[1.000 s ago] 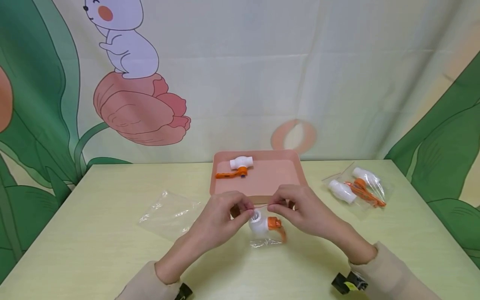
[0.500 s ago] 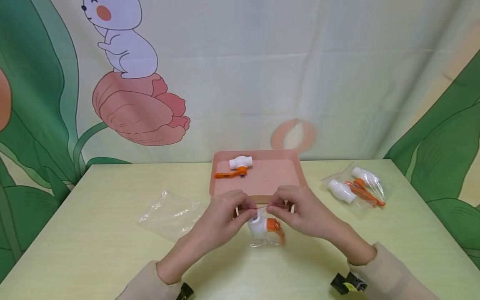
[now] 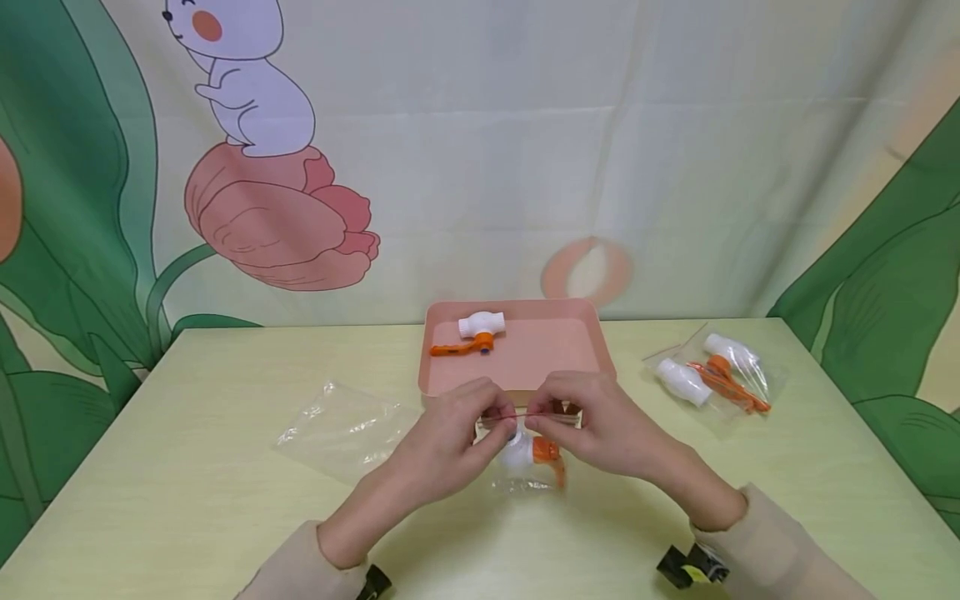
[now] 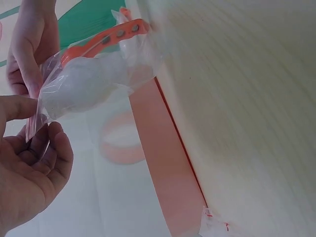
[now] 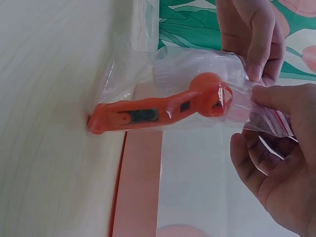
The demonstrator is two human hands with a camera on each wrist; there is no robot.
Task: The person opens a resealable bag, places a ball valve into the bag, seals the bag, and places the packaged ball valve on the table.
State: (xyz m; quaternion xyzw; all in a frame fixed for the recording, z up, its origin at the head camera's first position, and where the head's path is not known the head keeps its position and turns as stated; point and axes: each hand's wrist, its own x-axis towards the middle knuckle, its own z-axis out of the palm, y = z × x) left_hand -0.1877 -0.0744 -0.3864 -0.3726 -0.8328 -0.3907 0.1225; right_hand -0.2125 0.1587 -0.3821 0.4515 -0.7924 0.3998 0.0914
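- A clear bag (image 3: 517, 485) with a red zip line (image 5: 282, 122) is being pinched at its upper edge by the left hand (image 3: 453, 425), the grip being narrow, thumb against forefinger
- The same edge is being pinched by the right hand (image 3: 600, 423) in an equally narrow grip, just beside the left fingertips
- Inside this bag, in front of the pink tray (image 3: 551, 346), a white pipe fitting (image 3: 516, 455) with an orange handle (image 5: 168, 106) is being carried; whether the table (image 3: 187, 458) is being touched by it cannot be told
- A loose white valve body (image 3: 482, 323) with an orange lever (image 3: 454, 349) is being held in the tray's left part
- A flat clear pouch (image 3: 341, 429) is being borne by the table on the left, partly hidden by the left wrist
- On the right, two white pieces (image 3: 684, 382) and an orange piece (image 3: 738, 393) are being enclosed by another transparent packet (image 3: 726, 422)
- The background is being filled by a printed curtain (image 3: 480, 192)
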